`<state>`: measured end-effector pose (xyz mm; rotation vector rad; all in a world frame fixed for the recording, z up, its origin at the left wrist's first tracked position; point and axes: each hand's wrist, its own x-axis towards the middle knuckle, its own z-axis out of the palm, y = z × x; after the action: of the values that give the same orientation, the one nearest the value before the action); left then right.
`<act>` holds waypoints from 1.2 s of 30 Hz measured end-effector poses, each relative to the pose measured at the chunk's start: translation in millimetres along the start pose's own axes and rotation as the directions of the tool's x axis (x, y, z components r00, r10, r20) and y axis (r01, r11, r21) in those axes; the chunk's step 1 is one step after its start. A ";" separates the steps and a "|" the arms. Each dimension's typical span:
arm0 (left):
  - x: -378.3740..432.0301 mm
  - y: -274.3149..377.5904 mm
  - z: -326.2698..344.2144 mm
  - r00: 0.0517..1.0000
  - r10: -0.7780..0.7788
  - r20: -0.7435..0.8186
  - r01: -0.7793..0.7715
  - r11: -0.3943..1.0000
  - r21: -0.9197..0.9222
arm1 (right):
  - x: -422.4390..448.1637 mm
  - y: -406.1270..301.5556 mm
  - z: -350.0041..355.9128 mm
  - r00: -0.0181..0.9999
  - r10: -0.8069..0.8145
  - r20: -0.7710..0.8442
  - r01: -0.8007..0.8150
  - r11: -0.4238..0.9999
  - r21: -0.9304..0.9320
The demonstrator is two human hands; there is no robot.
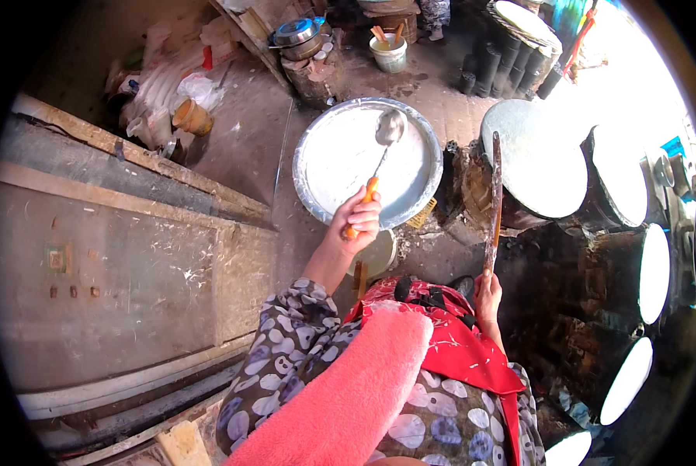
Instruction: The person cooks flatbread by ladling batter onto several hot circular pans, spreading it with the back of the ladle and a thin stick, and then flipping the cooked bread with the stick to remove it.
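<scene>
My left hand point(356, 220) is closed around the orange handle of a metal ladle point(390, 128), whose bowl is over a large round basin point(302, 192) of white batter-like liquid. Whether the bowl touches the liquid I cannot tell. On the right, my right hand point(487, 294) grips the lower end of a long, thin wooden stick point(496, 198) that points away from me, its lower part smeared white. Just beyond the stick is a round, pale-topped griddle or drum point(534, 163).
More round pale tops point(618, 180) curve down the right side over dark stoves. A pale bucket point(380, 253) stands below the basin. Ahead are a white bucket with wooden handles point(390, 57) and a lidded pot point(298, 41). A wood-framed board point(132, 279) fills the left.
</scene>
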<state>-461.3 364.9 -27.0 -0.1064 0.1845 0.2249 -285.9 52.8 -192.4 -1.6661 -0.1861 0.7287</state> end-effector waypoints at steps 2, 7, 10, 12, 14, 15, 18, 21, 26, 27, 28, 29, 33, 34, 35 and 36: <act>3.6 -9.6 -2.4 0.999 -0.049 -0.003 0.049 0.994 0.096 | -3.6 -0.1 -6.8 0.999 0.008 -0.031 -0.008 1.000 0.015; 12.4 -42.5 13.4 0.991 -0.063 -0.121 0.116 0.858 0.501 | -20.3 3.2 -27.1 0.989 0.008 -0.145 0.001 0.998 0.060; 53.2 -66.2 3.8 0.885 0.422 -0.198 0.222 -0.008 0.975 | -25.6 0.6 -39.8 0.980 0.058 -0.193 -0.030 0.989 0.146; 69.0 -73.1 11.2 0.904 0.189 -0.384 0.290 0.390 0.874 | -25.8 1.8 -51.4 0.976 0.061 -0.208 -0.024 0.985 0.173; 81.5 -80.2 18.0 0.910 -0.140 -0.391 0.367 0.710 0.600 | -30.8 5.6 -65.8 0.969 0.078 -0.234 -0.033 0.981 0.191; 89.4 -87.4 25.0 0.897 -0.207 -0.390 0.409 0.724 0.556 | -33.1 -1.3 -72.7 0.971 0.091 -0.222 -0.036 0.970 0.240; 102.7 -118.5 54.8 0.842 -0.431 -0.324 0.535 0.742 0.404 | -23.2 3.6 -97.5 0.929 0.006 -0.369 0.033 0.994 0.100; 89.8 -145.2 92.4 0.840 -0.411 -0.353 0.538 0.714 0.448 | -24.3 -13.5 -119.6 0.900 -0.156 -0.407 0.109 0.985 -0.138; 95.2 -180.5 141.3 0.841 -0.420 -0.342 0.541 0.689 0.483 | -0.6 -110.6 -190.6 0.825 -0.388 -0.410 0.119 0.829 -0.546; 98.8 -189.6 151.6 0.843 -0.403 -0.356 0.536 0.689 0.488 | 11.1 -127.9 -209.0 0.760 -0.519 -0.390 0.189 0.751 -0.632; 102.1 -196.5 161.4 0.844 -0.391 -0.367 0.532 0.695 0.483 | 24.6 -152.6 -225.2 0.746 -0.553 -0.370 0.166 0.693 -0.702; 104.5 -203.2 169.6 0.851 -0.355 -0.388 0.518 0.693 0.501 | 42.8 -176.2 -241.2 0.733 -0.587 -0.343 0.143 0.626 -0.767; 114.7 -231.2 198.4 0.865 -0.188 -0.466 0.447 0.711 0.543 | 135.4 -255.6 -288.5 0.810 -0.581 -0.079 0.178 0.373 -0.911; 115.2 -236.1 202.4 0.861 -0.143 -0.487 0.432 0.711 0.555 | 163.9 -256.9 -295.5 0.814 -0.581 -0.007 0.213 0.309 -0.927; 115.6 -240.5 205.2 0.858 -0.098 -0.504 0.414 0.711 0.568 | 190.5 -258.5 -301.0 0.812 -0.580 0.068 0.250 0.240 -0.938; 115.7 -246.3 209.2 0.862 -0.068 -0.503 0.397 0.707 0.585 | 206.7 -268.0 -306.4 0.855 -0.504 0.126 0.238 0.165 -0.957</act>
<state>-258.0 176.9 175.8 0.5606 0.7074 -0.1522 118.8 -33.3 0.5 -2.7097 -1.0509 -0.1169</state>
